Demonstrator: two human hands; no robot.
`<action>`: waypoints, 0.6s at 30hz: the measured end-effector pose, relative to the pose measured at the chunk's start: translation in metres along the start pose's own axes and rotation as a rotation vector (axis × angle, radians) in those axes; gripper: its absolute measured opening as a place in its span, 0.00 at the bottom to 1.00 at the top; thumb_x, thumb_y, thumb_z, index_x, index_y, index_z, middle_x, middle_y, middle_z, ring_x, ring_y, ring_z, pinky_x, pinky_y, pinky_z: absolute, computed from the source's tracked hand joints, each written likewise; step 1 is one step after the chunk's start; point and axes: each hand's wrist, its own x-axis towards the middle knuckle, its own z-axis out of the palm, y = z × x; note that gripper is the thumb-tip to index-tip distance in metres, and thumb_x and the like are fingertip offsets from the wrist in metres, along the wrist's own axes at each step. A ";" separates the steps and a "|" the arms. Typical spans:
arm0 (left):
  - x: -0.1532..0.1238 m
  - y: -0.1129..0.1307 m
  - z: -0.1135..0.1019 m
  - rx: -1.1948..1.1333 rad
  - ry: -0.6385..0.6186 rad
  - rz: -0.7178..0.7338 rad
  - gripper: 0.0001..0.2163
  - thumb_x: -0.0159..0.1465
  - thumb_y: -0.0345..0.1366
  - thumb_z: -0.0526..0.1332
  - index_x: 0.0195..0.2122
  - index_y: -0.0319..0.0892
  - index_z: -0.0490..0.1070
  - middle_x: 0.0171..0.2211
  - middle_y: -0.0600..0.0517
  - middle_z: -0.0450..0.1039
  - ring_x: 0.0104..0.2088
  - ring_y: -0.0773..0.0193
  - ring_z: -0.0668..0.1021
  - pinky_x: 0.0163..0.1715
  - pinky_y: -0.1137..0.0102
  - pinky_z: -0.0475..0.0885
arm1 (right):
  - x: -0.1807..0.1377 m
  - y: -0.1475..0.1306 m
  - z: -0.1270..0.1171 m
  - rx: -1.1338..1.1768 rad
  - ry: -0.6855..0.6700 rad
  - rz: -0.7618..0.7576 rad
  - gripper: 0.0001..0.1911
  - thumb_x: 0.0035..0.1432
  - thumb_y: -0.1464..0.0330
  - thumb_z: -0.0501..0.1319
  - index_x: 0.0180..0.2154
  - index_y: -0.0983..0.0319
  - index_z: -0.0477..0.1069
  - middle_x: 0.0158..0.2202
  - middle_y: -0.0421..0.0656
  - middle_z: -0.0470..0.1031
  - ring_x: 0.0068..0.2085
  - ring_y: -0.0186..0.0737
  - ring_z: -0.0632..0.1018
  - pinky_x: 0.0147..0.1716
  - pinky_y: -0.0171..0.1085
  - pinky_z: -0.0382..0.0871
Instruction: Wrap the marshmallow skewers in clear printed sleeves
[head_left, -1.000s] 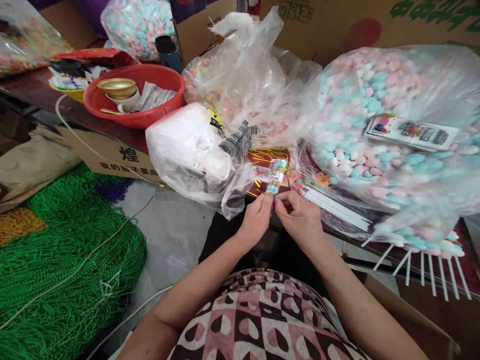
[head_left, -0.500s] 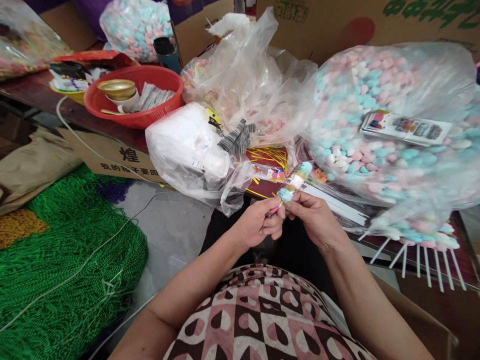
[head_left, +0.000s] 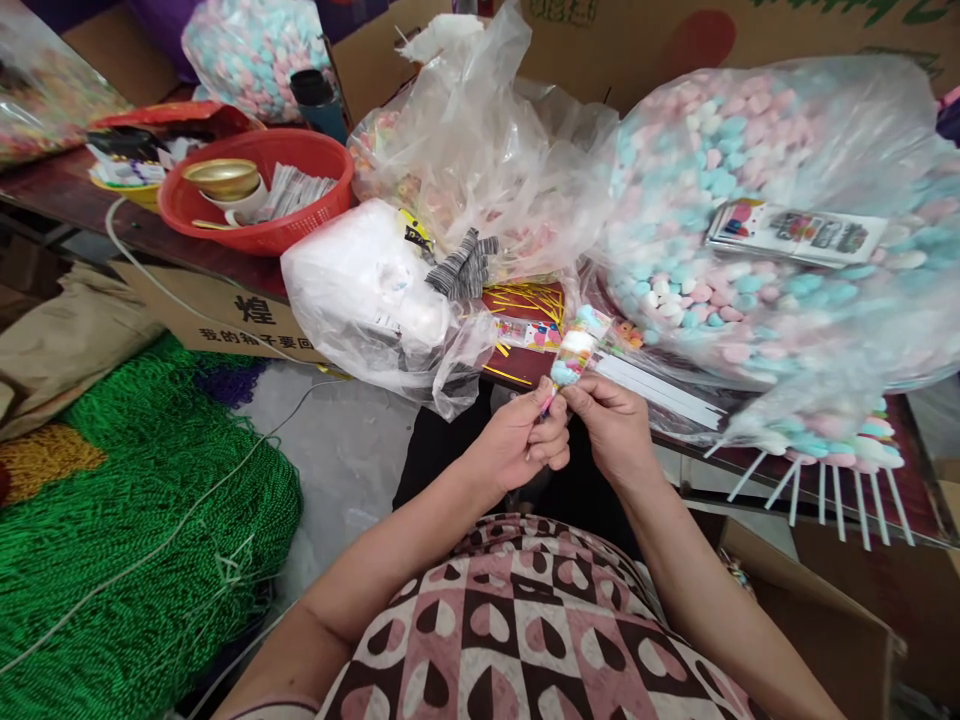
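Note:
A marshmallow stick (head_left: pixel 576 350) in a clear printed wrapper stands tilted up between my hands, with blue, white and colored pieces inside. My left hand (head_left: pixel 521 440) is closed around its lower end, thumb and finger pinching the gathered wrapper. My right hand (head_left: pixel 616 425) pinches at the same gathered neck from the right, fingertips close to the left thumb. A bit of gold tie seems to show at the neck, mostly hidden by the fingers. Just beyond lie loose gold twist ties (head_left: pixel 529 300) and a flat printed wrapper (head_left: pixel 525 333) on the dark red table.
White sticks (head_left: pixel 660 390) lie right of my hands. Finished marshmallow sticks (head_left: pixel 840 450) line the right table edge below a big marshmallow bag (head_left: pixel 720 160) bearing a wrapper stack (head_left: pixel 795 233). A white plastic bag (head_left: pixel 360 290), red basket (head_left: pixel 322 205) and green cords (head_left: pixel 150 530) are left.
The wrapped marshmallow stick has turned more upright, and my fingers have shifted slightly at its neck. The whole view has shifted a little; both hands still grip at the same spot.

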 end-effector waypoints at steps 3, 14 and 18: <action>0.006 -0.003 0.005 0.007 0.114 0.083 0.22 0.67 0.53 0.54 0.23 0.41 0.60 0.11 0.63 0.48 0.10 0.75 0.53 0.14 0.77 0.59 | -0.004 -0.002 0.002 -0.305 0.099 -0.212 0.08 0.57 0.64 0.64 0.28 0.58 0.77 0.31 0.42 0.79 0.34 0.41 0.77 0.40 0.42 0.71; 0.012 -0.009 -0.018 0.597 0.269 0.401 0.21 0.61 0.57 0.59 0.26 0.43 0.61 0.14 0.63 0.53 0.14 0.74 0.59 0.20 0.74 0.61 | -0.007 -0.012 0.006 -0.305 0.036 -0.177 0.07 0.58 0.65 0.63 0.29 0.59 0.77 0.28 0.39 0.77 0.31 0.38 0.76 0.35 0.39 0.70; 0.012 -0.011 -0.023 0.766 0.308 0.458 0.19 0.65 0.53 0.56 0.27 0.42 0.63 0.18 0.60 0.60 0.20 0.72 0.65 0.26 0.74 0.63 | -0.009 -0.024 0.010 -0.348 0.061 -0.112 0.07 0.58 0.66 0.61 0.28 0.60 0.73 0.25 0.38 0.73 0.27 0.34 0.72 0.31 0.36 0.68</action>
